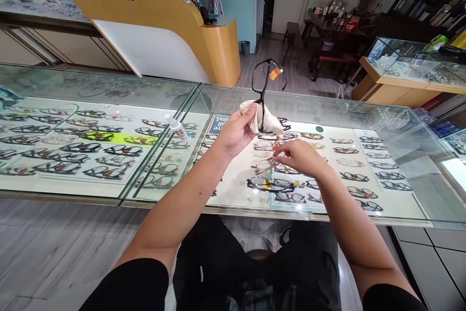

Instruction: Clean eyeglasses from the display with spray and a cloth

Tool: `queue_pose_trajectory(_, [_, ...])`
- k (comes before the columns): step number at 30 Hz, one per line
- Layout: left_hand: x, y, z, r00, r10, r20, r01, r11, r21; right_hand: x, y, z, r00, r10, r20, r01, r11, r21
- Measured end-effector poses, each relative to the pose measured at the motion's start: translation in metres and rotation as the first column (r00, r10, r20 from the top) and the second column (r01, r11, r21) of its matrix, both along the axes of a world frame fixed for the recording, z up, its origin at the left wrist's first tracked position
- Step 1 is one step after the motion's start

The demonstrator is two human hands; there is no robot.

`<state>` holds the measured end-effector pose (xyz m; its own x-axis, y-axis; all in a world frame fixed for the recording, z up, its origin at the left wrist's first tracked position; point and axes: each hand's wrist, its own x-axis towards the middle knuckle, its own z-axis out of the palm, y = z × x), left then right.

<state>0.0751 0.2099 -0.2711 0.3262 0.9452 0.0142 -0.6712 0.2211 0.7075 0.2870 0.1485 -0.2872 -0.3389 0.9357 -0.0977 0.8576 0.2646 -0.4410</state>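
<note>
My left hand (pixel 236 131) is closed around a cream cleaning cloth (pixel 271 122) and a pair of black-framed eyeglasses (pixel 261 78). The eyeglasses stand on end above the cloth, an orange tag (pixel 275 73) on the upper part; their lower part is wrapped in it. Lower and to the right, my right hand (pixel 302 155) has its fingers curled in, thumb and index close together. Beside those fingertips is a pair of clear-framed eyeglasses (pixel 262 167) with a red tag; whether they are gripped I cannot tell. Dark-framed eyeglasses (pixel 271 185) lie just below.
A glass display counter (pixel 233 206) spans the view, with many eyeglasses in rows under its top. A white spray bottle (pixel 177 127) stands on the glass at left. Behind are a wooden cashier desk (pixel 156 0), a second display case (pixel 407 80) and a dark cluttered table (pixel 337 27).
</note>
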Motion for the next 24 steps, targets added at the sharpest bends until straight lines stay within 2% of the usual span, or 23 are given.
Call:
queue_pose_trajectory(3, [0.002, 0.000, 0.000, 1.000, 0.003, 0.000, -0.003, 1.000, -0.010, -0.007, 0.001, -0.006, 0.992, 0.049, 0.114, -0.049, 0.999, -0.007])
queue_pose_trajectory(8, [0.003, -0.002, 0.002, 0.999, 0.005, -0.042, -0.005, 1.000, -0.013, -0.007, -0.002, -0.004, 0.979, 0.089, 0.184, -0.094, 0.995, 0.017])
queue_pose_trajectory(14, [0.003, -0.002, 0.000, 0.998, -0.009, -0.063, 0.009, 1.000, -0.003, -0.011, -0.007, -0.005, 0.972, 0.197, 0.127, -0.194, 0.980, -0.041])
queue_pose_trajectory(18, [0.002, -0.001, -0.002, 0.995, -0.021, -0.092, 0.022, 1.000, 0.008, -0.011, -0.007, -0.005, 0.973, 0.208, 0.101, -0.199, 0.975, -0.096])
queue_pose_trajectory(21, [0.003, -0.002, -0.005, 0.990, -0.031, -0.135, 0.036, 0.999, 0.039, -0.001, -0.006, 0.003, 0.990, 0.135, -0.044, -0.138, 0.986, -0.094])
queue_pose_trajectory(23, [0.005, -0.005, -0.007, 0.983, -0.059, -0.172, 0.071, 0.995, 0.068, 0.008, -0.006, 0.011, 0.960, -0.028, -0.277, 0.020, 0.999, -0.030])
queue_pose_trajectory(24, [0.006, -0.007, -0.008, 0.977, -0.079, -0.200, 0.097, 0.992, 0.079, 0.011, -0.006, 0.014, 0.901, -0.115, -0.419, 0.130, 0.992, 0.006])
